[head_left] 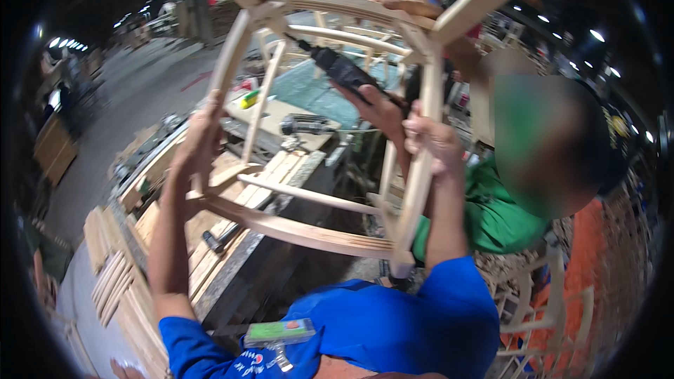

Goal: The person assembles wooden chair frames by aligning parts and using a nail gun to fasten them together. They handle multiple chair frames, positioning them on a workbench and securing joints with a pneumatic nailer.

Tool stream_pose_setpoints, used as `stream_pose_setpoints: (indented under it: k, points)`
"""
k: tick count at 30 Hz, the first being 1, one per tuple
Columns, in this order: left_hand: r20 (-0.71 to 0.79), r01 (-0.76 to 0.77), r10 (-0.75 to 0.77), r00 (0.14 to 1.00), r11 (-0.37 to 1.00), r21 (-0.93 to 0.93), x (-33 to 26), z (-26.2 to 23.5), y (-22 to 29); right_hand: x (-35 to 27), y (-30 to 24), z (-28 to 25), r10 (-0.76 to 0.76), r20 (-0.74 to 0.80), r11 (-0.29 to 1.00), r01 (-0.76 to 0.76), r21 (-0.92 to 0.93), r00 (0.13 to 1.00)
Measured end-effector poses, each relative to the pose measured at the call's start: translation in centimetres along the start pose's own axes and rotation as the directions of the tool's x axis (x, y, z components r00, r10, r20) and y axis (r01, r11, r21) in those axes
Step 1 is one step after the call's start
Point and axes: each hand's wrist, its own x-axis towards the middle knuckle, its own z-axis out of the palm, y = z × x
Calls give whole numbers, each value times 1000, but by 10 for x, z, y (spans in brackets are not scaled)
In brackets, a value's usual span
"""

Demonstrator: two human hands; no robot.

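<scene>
I hold up a pale wooden chair frame (302,230), tilted in front of my chest. My left hand (203,130) is closed round its left upright, and my right hand (437,142) grips the right one. Beside me a co-worker in a green sleeve (484,203) holds a black power screwdriver (340,70) inside the frame. Its bit points at the upper left corner; whether it touches the wood I cannot tell. The co-worker's other hand (414,7) appears to rest on the frame's far upper right corner.
Below the frame stands a workbench (242,260) carrying wooden strips, a second power tool (305,124) and a dark cylindrical tool (213,241). Teal sheeting (309,88) lies beyond. Wooden parts (112,281) are stacked at left; more chair frames (533,309) stand at lower right.
</scene>
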Motion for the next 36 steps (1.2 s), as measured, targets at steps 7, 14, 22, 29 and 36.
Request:
stream_pose_setpoints:
  k: [7, 14, 22, 29, 36]
  points:
    - [54, -106, 104, 993, 994, 23, -19, -3, -27, -15, -2, 7, 2, -48, 990, -9, -141, 999]
    - [97, -118, 113, 989, 992, 43, -27, 4, -24, -23, 13, -15, 11, -87, 993, -21, -114, 996]
    - [77, -89, 86, 993, 995, 41, -38, 12, -33, -27, 19, -27, 38, -57, 993, -44, -106, 998]
    - [71, -95, 92, 993, 995, 39, -37, 16, -41, -33, 21, -30, 51, -85, 991, -61, -119, 995]
    - [82, -111, 102, 991, 988, 109, -32, 3, -26, -28, 40, -33, 29, -112, 997, -37, -74, 993]
